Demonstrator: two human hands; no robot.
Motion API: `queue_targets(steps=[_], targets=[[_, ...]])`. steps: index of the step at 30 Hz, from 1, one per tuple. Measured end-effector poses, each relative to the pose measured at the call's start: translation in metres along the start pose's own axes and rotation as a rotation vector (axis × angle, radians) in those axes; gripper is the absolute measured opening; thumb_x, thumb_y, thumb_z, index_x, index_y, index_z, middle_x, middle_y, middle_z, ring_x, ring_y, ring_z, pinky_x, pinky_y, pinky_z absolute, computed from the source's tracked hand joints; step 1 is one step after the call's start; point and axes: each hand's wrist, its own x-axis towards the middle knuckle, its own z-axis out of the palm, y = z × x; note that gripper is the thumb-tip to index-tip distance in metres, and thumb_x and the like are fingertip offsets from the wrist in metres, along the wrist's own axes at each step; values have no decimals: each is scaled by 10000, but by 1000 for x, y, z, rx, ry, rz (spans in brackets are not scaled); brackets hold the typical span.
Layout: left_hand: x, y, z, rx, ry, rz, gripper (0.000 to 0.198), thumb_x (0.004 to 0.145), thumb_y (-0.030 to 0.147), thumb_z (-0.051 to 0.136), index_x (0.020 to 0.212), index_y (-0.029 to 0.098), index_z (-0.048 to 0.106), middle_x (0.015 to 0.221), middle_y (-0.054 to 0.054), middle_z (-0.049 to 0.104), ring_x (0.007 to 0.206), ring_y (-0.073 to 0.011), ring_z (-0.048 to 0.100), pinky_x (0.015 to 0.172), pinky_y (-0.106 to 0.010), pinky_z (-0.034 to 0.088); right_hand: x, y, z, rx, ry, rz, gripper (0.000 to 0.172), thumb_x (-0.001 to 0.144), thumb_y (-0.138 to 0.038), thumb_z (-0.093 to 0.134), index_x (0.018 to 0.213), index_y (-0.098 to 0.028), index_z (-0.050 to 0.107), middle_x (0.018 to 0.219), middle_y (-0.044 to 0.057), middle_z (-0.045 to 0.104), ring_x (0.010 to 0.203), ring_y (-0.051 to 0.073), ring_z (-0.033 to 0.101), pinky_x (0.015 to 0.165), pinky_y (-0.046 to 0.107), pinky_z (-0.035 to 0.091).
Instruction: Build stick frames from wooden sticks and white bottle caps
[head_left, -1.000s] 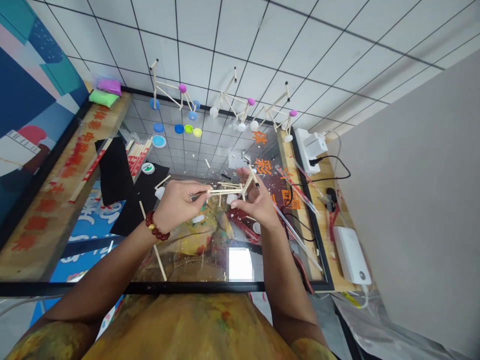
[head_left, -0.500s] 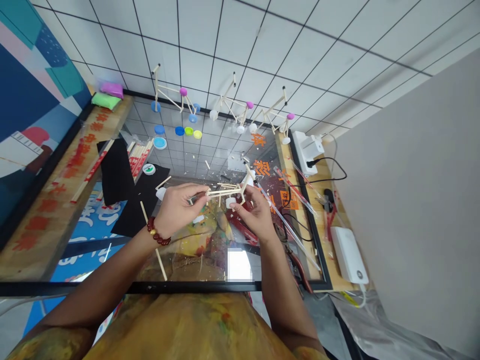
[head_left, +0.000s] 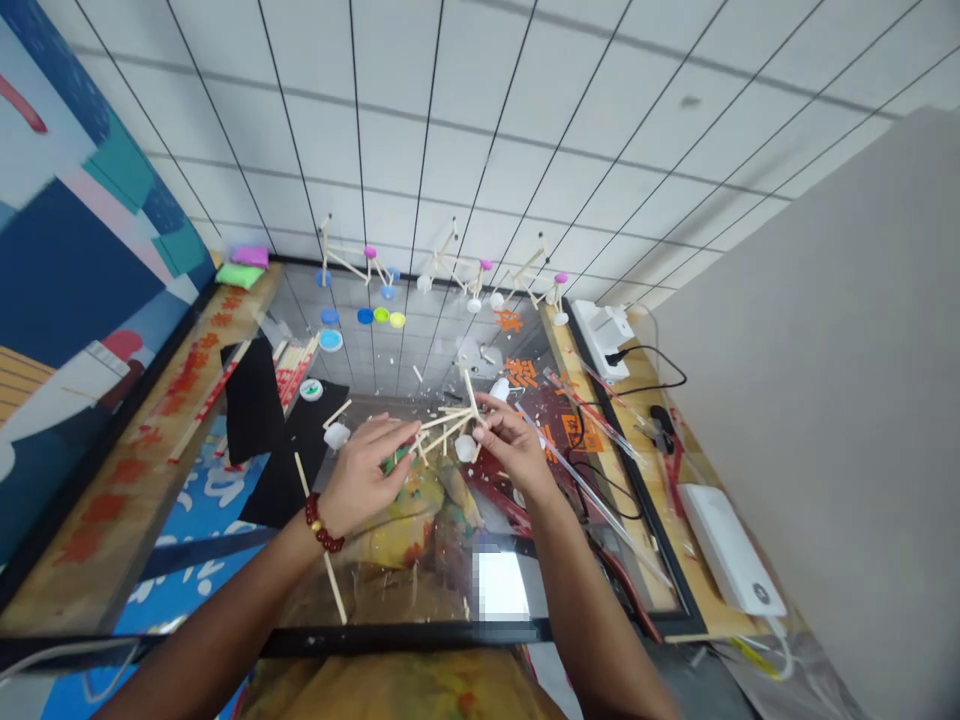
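Left hand: a left hand (head_left: 365, 478) with a bead bracelet (head_left: 323, 526) of dark red beads at the wrist, raised over the bench.
Left fingers: narrow, curled inward around a small green piece (head_left: 394, 459); the tips lie at the left end of the frame.
Right hand: a right hand (head_left: 517, 447), raised just right of the frame.
Right fingers: narrow, pinched on the frame near its upright stick; the thumb and fingertips (head_left: 484, 410) close in from the right.
Held item: a wooden stick frame (head_left: 450, 425), joined from thin sticks, with a white bottle cap (head_left: 466, 448) at its underside. It sits between the two hands, above the bench.
Near the hands: a white cap (head_left: 337, 435) left of the left hand; a loose wooden stick (head_left: 322, 545) under the left wrist; white flakes scattered over the glass.
Bench: a glass-topped bench (head_left: 390, 638) with a black rim and painted artwork beneath.
Left of the bench centre: two black cloth sheets (head_left: 255, 430) and a bundle of wooden sticks (head_left: 294, 375).
Far end: three finished stick models (head_left: 345, 265) with coloured caps, and loose blue, green and yellow caps (head_left: 365, 316).
Right edge: a white power bank (head_left: 731, 550), a white power strip (head_left: 604, 340), a black cable (head_left: 660, 360) and long transparent rods (head_left: 592, 490).
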Motion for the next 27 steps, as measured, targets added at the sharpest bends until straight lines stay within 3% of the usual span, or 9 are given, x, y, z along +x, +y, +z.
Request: queue_targets(steps=[6, 11, 14, 18, 21, 24, 27], targets=[[2, -5, 6, -67, 1, -46, 334, 882, 208, 598, 1199, 251, 694, 1131, -66, 760, 1063, -235, 715, 1053, -482, 530, 2, 4, 0, 106, -36, -15, 313, 666, -348, 852, 675, -214, 569, 1237, 114, 685, 985, 253, 678, 754, 361, 522], [-3, -1, 11, -78, 16, -56, 331, 865, 263, 630, 1188, 265, 701, 1122, -69, 762, 1051, -254, 715, 1063, -497, 519, -2, 9, 8, 5, 8, -145, 345, 672, -346, 827, 673, -223, 505, 1130, 103, 704, 1012, 243, 660, 842, 374, 511], [-7, 4, 10, -36, 15, 4, 381, 845, 242, 615, 1218, 275, 683, 1099, -61, 762, 1005, -242, 721, 1091, -491, 490, -2, 11, 14, 13, 43, -162, 357, 656, -357, 829, 723, -229, 503, 1029, 73, 704, 928, 209, 666, 806, 342, 518], [-9, 8, 9, 18, 2, -16, 542, 820, 209, 591, 1361, 250, 570, 1152, -75, 736, 1050, -235, 696, 1064, -452, 498, 0, 12, 22, 39, 61, -174, 396, 628, -372, 833, 784, -234, 496, 1004, 49, 690, 827, 166, 656, 777, 317, 527], [-10, 14, 11, 62, 12, -53, 613, 833, 284, 621, 1427, 222, 485, 1212, -108, 704, 1116, -259, 664, 1010, -443, 518, 2, 12, 25, 66, 58, -159, 429, 611, -368, 828, 834, -240, 484, 1042, 43, 677, 771, 143, 643, 739, 303, 535], [-8, 24, 13, 168, 41, -21, 594, 823, 398, 678, 1364, 197, 539, 1265, -143, 674, 1185, -306, 623, 1123, -529, 390, 2, 13, 27, 94, 71, -163, 427, 617, -340, 805, 873, -244, 478, 1063, 33, 660, 748, 126, 637, 718, 289, 534], [5, 34, 13, 236, -28, -40, 401, 837, 467, 665, 1132, 197, 680, 1107, -114, 736, 1118, -317, 650, 1168, -589, 266, 0, 14, 29, 91, 67, -204, 384, 654, -308, 761, 888, -246, 462, 1075, 32, 654, 728, 117, 630, 705, 283, 529]])
